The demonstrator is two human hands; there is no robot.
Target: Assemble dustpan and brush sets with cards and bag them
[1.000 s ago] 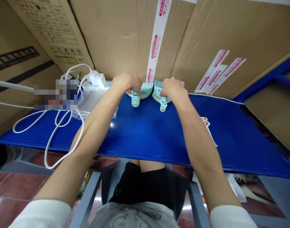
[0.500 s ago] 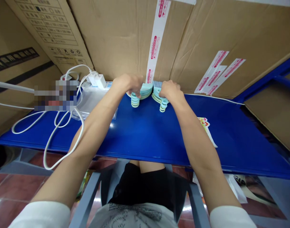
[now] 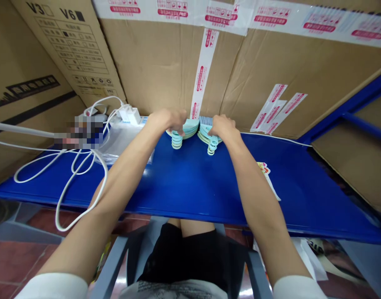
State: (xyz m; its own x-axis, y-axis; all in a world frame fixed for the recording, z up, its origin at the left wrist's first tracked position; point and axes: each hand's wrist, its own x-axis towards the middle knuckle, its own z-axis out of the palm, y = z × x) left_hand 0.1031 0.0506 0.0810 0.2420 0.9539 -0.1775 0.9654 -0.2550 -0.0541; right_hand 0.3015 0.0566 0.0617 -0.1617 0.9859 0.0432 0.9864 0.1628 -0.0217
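Two stacks of pale blue and green plastic comb-like pieces with ring-ended handles lie side by side at the back of the blue table [image 3: 190, 182]. Over the left stack [image 3: 190, 128], my left hand [image 3: 172, 120] bends its fingers down around the handle end, thumb side low. My right hand [image 3: 223, 125] curls over the right stack [image 3: 204, 132], whose top piece shows narrow teeth-like ridges. Both sets of handles point toward me. The fingertips are partly hidden behind my hands, and the stacks still rest on the table.
Tall cardboard boxes [image 3: 165, 66] wall off the back. White cables [image 3: 61, 203] loop at the left and pass over my left forearm. Beside them are a white plug adapter [image 3: 131, 115] and a clear plastic package [image 3: 115, 145]. A printed paper piece [image 3: 269, 180] lies right of my right arm.
My view has tilted slightly upward, showing more of the boxes. Both hands stay at the same stacks, with hardly any movement relative to them.
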